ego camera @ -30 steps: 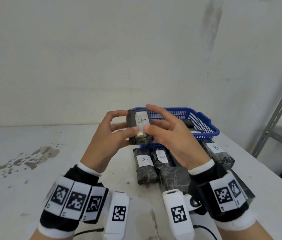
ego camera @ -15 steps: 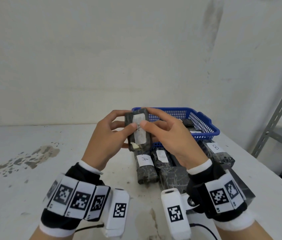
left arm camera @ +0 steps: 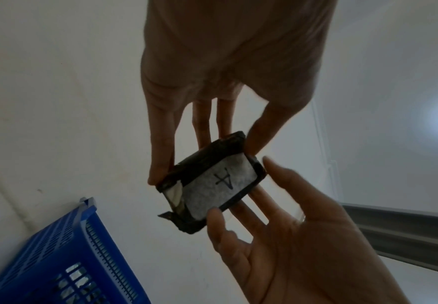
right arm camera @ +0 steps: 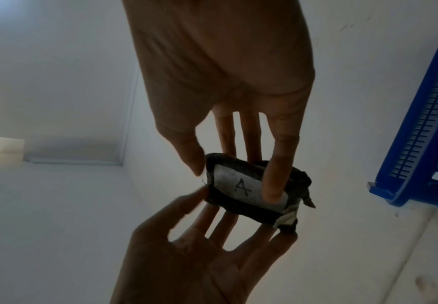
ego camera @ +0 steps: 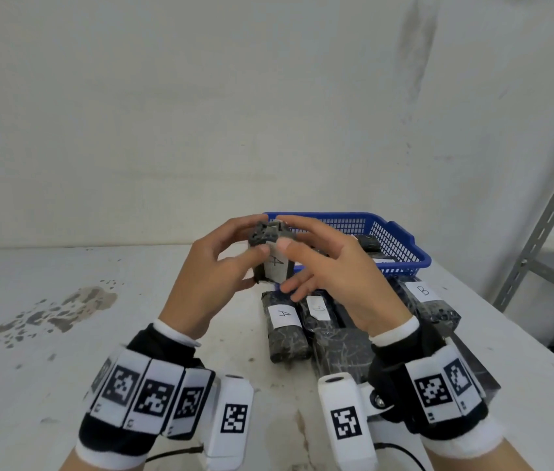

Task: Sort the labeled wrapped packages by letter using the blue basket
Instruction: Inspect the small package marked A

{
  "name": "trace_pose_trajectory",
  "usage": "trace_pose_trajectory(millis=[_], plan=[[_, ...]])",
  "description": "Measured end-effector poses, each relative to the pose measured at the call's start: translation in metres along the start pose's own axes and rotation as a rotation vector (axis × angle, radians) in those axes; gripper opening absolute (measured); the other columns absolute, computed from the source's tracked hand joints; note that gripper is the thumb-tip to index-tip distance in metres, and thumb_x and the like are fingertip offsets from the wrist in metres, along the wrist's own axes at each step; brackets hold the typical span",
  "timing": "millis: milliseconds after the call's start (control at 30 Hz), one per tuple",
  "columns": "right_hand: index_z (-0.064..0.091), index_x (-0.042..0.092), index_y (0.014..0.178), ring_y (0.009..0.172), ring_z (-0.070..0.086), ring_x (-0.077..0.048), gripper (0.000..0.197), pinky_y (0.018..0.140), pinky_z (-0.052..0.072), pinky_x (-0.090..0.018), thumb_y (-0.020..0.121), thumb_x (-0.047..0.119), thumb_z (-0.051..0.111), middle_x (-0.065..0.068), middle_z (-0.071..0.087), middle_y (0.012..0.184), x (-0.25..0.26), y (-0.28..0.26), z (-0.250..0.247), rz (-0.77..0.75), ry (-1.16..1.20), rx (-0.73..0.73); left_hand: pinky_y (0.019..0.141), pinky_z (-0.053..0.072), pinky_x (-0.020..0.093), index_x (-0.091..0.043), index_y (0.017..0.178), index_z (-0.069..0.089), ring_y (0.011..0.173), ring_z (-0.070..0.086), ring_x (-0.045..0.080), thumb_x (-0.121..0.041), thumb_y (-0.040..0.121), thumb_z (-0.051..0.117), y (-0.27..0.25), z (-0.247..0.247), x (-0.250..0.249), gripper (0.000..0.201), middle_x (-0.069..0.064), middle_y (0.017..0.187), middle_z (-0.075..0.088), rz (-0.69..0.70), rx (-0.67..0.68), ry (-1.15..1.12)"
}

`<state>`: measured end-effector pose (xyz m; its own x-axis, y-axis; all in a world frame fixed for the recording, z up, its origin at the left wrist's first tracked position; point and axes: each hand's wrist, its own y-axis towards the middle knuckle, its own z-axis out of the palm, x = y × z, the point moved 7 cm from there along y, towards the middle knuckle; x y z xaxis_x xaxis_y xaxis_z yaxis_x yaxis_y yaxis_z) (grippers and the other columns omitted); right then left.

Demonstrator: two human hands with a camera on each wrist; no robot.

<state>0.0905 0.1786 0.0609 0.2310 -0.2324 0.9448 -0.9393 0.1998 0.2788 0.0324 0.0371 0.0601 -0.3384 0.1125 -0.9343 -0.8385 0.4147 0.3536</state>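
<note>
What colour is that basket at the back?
The basket is blue, with slotted mesh walls; the head view shows it best.

Blue mesh basket (ego camera: 401,246), dark marbled packages (ego camera: 285,338) with white labels, stained white table (ego camera: 48,334)

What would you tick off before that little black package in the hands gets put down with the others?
1. Label legible: ok. The held package shows a handwritten A.
2. Grip secure: ok. The left hand and right hand both pinch it with their fingertips.
3. Matching group located: ok. Another A package lies on the table.
4. B package kept apart: ok, it lies further right.
5. Label of the middle package: cannot tell, the mark is unclear.
6. Blue basket contents: cannot tell, the hands hide most.
</note>
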Motion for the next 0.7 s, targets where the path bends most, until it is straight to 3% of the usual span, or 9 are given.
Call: trace_pose_trajectory(millis=[67, 200, 333, 467, 567, 633, 700], plan=[[0.067, 0.027, 0.125, 0.072, 0.074, -0.036, 0.03, 0.068, 0.063, -0.036, 0.095, 0.027, 0.066, -0.001, 0.069, 0.12, -0.001, 0.001, -0.001, 0.008, 0.034, 0.0, 0.082, 0.059, 0.038, -0.027, 0.107, 0.071, 0.104, 0.067, 0.02, -0.017, 0.092, 0.061, 0.0, 0.0, 0.0, 0.021, -0.004, 0.108, 0.071, -0.016, 0.008, -0.052], [0.07, 0.026, 0.122, 0.078, 0.074, -0.035, 0.026, 0.078, 0.063, -0.037, 0.096, 0.024, 0.065, 0.002, 0.071, 0.118, -0.002, 0.003, -0.001, -0.023, 0.009, -0.003, 0.085, 0.059, 0.042, -0.019, 0.104, 0.072, 0.098, 0.068, 0.021, -0.011, 0.092, 0.061, 0.0, -0.002, -0.001, 0.018, 0.004, 0.107, 0.071, -0.002, -0.016, -0.086], [0.073, 0.024, 0.116, 0.082, 0.073, -0.034, 0.022, 0.08, 0.063, -0.039, 0.095, 0.021, 0.067, 0.003, 0.072, 0.113, 0.001, 0.002, 0.0, -0.059, -0.002, -0.009, 0.083, 0.06, 0.033, -0.012, 0.1, 0.073, 0.09, 0.072, 0.02, 0.001, 0.091, 0.059, 0.0, -0.001, -0.001, 0.021, 0.002, 0.096, 0.074, 0.032, -0.025, -0.109], [0.074, 0.019, 0.111, 0.088, 0.071, -0.036, 0.019, 0.08, 0.062, -0.035, 0.093, 0.016, 0.07, 0.001, 0.073, 0.111, 0.002, 0.001, -0.002, -0.094, 0.001, -0.02, 0.079, 0.059, 0.029, -0.01, 0.095, 0.073, 0.089, 0.071, 0.017, -0.006, 0.091, 0.06, -0.001, 0.001, -0.002, 0.014, 0.003, 0.09, 0.075, 0.031, -0.026, -0.156], [0.074, 0.017, 0.105, 0.091, 0.072, -0.023, 0.014, 0.078, 0.059, -0.028, 0.092, 0.015, 0.07, 0.003, 0.072, 0.117, 0.004, -0.001, -0.001, -0.106, 0.018, -0.02, 0.071, 0.056, 0.022, -0.012, 0.099, 0.07, 0.095, 0.069, 0.014, -0.021, 0.089, 0.067, 0.001, -0.003, 0.004, 0.014, 0.003, 0.102, 0.072, -0.022, -0.08, -0.184], [0.073, 0.018, 0.108, 0.083, 0.071, -0.01, 0.016, 0.071, 0.055, -0.021, 0.092, 0.016, 0.07, 0.006, 0.07, 0.12, 0.006, -0.003, 0.001, -0.124, 0.049, -0.032, 0.077, 0.057, 0.028, -0.02, 0.108, 0.066, 0.111, 0.064, 0.022, -0.029, 0.079, 0.074, 0.003, -0.006, 0.01, 0.031, 0.011, 0.121, 0.063, -0.052, -0.092, -0.161], [0.069, 0.027, 0.121, 0.078, 0.071, -0.007, 0.033, 0.071, 0.054, -0.018, 0.091, 0.013, 0.071, 0.008, 0.065, 0.127, 0.006, -0.004, 0.001, -0.143, 0.059, -0.039, 0.088, 0.056, 0.036, -0.027, 0.117, 0.062, 0.116, 0.061, 0.025, -0.03, 0.072, 0.069, 0.002, -0.004, 0.009, 0.045, 0.012, 0.127, 0.059, -0.068, -0.069, -0.144]])
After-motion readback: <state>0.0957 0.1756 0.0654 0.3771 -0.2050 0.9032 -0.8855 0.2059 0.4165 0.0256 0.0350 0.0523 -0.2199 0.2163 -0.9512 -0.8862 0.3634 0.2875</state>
